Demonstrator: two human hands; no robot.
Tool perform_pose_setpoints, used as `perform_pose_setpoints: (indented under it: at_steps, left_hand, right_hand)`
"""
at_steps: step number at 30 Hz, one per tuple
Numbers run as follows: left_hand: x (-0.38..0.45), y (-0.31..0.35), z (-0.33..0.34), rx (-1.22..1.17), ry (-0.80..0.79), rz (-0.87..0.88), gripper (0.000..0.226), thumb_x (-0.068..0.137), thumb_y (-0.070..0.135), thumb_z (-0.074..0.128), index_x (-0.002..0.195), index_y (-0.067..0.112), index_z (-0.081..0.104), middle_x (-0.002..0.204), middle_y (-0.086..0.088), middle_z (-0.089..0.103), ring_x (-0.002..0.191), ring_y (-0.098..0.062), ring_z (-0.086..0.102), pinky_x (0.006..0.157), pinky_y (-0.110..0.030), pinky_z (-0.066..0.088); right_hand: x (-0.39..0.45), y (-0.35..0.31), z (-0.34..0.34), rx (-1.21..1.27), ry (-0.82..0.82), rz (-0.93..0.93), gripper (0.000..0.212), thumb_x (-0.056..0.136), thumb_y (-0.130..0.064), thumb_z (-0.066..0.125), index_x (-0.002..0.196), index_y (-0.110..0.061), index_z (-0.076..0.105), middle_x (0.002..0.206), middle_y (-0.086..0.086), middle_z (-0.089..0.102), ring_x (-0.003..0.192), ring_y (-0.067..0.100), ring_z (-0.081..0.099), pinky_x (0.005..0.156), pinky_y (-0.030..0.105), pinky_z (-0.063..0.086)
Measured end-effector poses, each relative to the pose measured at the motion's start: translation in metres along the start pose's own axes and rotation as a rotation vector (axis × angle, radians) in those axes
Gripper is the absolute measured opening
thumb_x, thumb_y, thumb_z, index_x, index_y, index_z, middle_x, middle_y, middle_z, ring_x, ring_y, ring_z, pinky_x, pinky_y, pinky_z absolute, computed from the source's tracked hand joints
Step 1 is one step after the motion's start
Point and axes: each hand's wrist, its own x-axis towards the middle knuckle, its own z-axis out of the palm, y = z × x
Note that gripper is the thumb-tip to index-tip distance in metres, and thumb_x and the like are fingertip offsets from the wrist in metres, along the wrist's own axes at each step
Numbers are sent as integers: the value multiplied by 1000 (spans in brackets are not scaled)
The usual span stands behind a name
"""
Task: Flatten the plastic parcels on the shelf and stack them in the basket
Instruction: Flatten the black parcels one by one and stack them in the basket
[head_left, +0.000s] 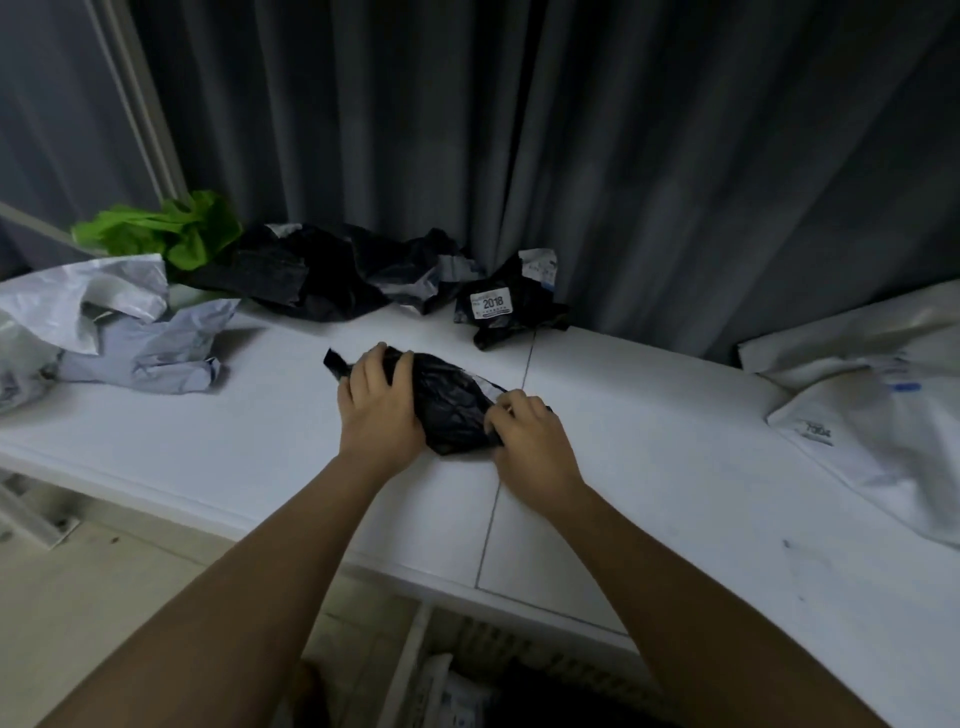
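Note:
A crumpled black plastic parcel (448, 405) lies on the white shelf (260, 426) in the middle. My left hand (376, 410) rests on its left end with fingers laid over the plastic. My right hand (530, 441) pinches its right end, fingers curled into the film. Below the shelf edge, a basket (415, 670) shows at the bottom of the view, with a pale parcel inside.
More crumpled parcels lie along the shelf: white and pale blue ones (119, 332) at left, a green one (166, 234), black ones (332, 275) at the back, a black one labelled 2018 (511, 301), and large white ones (883, 405) at right. A grey curtain (571, 130) hangs behind.

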Motion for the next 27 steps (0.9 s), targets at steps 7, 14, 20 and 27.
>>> perform_pose_setpoints:
  at_steps: [7, 14, 20, 27]
  left_hand:
    - [-48, 64, 5, 10, -258, 98, 63, 91, 16, 47, 149, 17, 20, 155, -13, 12, 142, -31, 10, 114, -56, 10]
    - [-101, 119, 41, -7, -443, 205, 65, 97, 39, 46, 151, 21, 15, 152, -8, 19, 138, -30, 22, 110, -47, 27]
    - [-126, 138, 48, 30, -488, 276, 69, 96, 34, 48, 152, 19, 10, 152, -9, 20, 138, -31, 22, 110, -44, 28]
    - [-146, 128, 33, 224, -467, 358, 78, 93, 12, 45, 153, 15, -5, 158, -10, 8, 145, -30, 8, 114, -42, 24]
  right_hand:
    - [-85, 50, -71, -28, 41, 175, 34, 54, 12, 64, 73, -14, 53, 97, 7, 56, 89, 32, 47, 71, 31, 26]
    - [-158, 97, -118, -131, -170, 296, 27, 73, 11, 49, 94, -5, 55, 117, 12, 46, 104, 31, 42, 70, 36, 40]
    - [-189, 89, -106, -536, -138, 69, 41, 51, -7, 76, 91, -12, 67, 112, 18, 62, 94, 35, 56, 82, 43, 46]
    - [-187, 86, -101, -556, -97, 80, 28, 47, -4, 85, 64, -11, 65, 78, 10, 61, 70, 29, 56, 60, 34, 44]
